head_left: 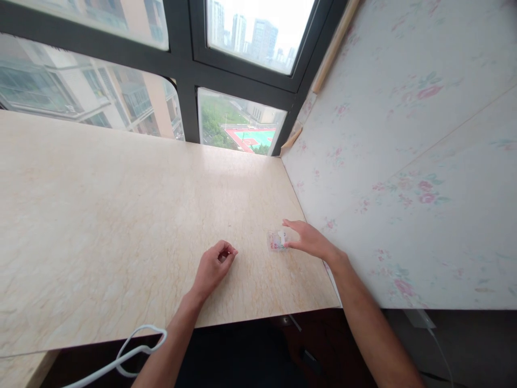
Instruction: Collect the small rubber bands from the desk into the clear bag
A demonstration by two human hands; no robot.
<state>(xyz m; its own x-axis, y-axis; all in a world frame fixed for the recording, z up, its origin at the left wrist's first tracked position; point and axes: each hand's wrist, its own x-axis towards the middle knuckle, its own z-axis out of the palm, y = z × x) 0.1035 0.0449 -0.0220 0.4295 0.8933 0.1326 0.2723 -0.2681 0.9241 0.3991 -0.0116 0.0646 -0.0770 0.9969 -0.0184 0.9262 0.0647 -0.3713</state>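
A small clear plastic box [276,241] lies on the beige marble-patterned sill, with small coloured bits and a white piece in or on it. My right hand [307,238] is at the box's right side, thumb and fingers spread apart. Its thumb tip reaches the box's right edge; whether it touches cannot be told. To the left, my left hand [214,265] rests over the sill with fingers curled and thumb and fingertip pinched together. Whatever that pinch holds, if anything, is too small to make out.
The beige sill [121,215] runs to a dark window frame [242,70] at the back. A floral-papered wall [404,134] closes off the right side. A white cable [129,353] loops over the front edge at lower left.
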